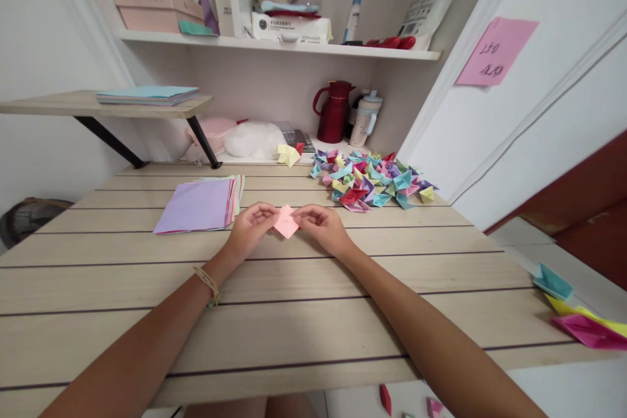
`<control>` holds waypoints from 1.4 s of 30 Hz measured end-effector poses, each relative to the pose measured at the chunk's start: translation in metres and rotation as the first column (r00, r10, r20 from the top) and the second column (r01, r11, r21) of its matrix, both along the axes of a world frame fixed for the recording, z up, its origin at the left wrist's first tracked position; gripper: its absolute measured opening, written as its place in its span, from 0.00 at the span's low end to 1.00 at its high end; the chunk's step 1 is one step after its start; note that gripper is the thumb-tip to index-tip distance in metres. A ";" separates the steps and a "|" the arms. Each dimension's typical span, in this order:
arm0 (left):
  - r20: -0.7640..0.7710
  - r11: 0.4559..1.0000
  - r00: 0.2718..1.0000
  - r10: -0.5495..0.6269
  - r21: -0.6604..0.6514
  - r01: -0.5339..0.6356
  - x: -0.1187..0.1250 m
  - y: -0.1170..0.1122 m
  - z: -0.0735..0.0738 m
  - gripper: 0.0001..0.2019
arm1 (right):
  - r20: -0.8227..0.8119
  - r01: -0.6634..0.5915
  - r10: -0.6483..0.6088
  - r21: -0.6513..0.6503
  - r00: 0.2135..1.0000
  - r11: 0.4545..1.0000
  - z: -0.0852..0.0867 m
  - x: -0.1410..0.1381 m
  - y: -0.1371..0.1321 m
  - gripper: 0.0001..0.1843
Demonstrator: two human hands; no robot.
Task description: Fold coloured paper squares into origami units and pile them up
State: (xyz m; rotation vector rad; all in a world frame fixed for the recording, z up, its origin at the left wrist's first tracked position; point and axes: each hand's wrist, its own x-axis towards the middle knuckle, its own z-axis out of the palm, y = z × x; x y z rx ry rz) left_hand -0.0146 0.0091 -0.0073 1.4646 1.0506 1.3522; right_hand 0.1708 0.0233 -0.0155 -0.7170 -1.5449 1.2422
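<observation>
A small folded piece of pink paper (286, 222), diamond-shaped, is held just above the slatted wooden table. My left hand (252, 227) pinches its left corner between thumb and fingers. At the opposite corner my right hand (324, 227) grips it the same way. Left of my hands lies a stack of coloured paper sheets (193, 206), lavender on top. Beyond my right hand spreads a heap of small folded paper boats (369, 179) in many colours. A yellow folded paper piece (289, 155) stands at the table's back.
A small raised shelf (49, 103) on black legs carries more paper sheets (147, 95). Behind stand a red thermos jug (334, 111) and a pale cup (366, 119). Larger paper boats (588, 330) sit at the right edge. A pink note (497, 51) is stuck on the right.
</observation>
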 end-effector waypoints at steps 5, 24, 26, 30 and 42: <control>0.049 0.996 0.998 -0.048 -0.077 0.052 0.003 -0.004 0.003 0.15 | 0.005 -0.067 0.067 -0.053 0.998 0.996 -0.001 0.000 -0.001 0.25; -0.284 0.986 0.959 0.003 0.160 0.044 0.003 -0.008 0.008 0.09 | 0.383 0.028 -0.218 0.443 0.898 0.896 0.012 0.005 -0.007 0.10; -0.263 0.991 0.962 -0.075 0.090 0.102 0.004 -0.008 0.007 0.10 | 0.361 0.045 -0.205 0.406 0.910 0.913 0.012 0.005 -0.009 0.10; -0.283 0.990 0.952 -0.113 0.049 0.132 0.003 -0.010 0.007 0.10 | 0.350 0.054 -0.184 0.350 0.919 0.935 0.014 0.004 -0.009 0.12; -0.252 0.989 0.957 -0.147 -0.030 0.144 0.004 -0.009 0.005 0.09 | 0.332 0.044 -0.136 0.270 0.933 0.962 0.008 0.006 -0.006 0.14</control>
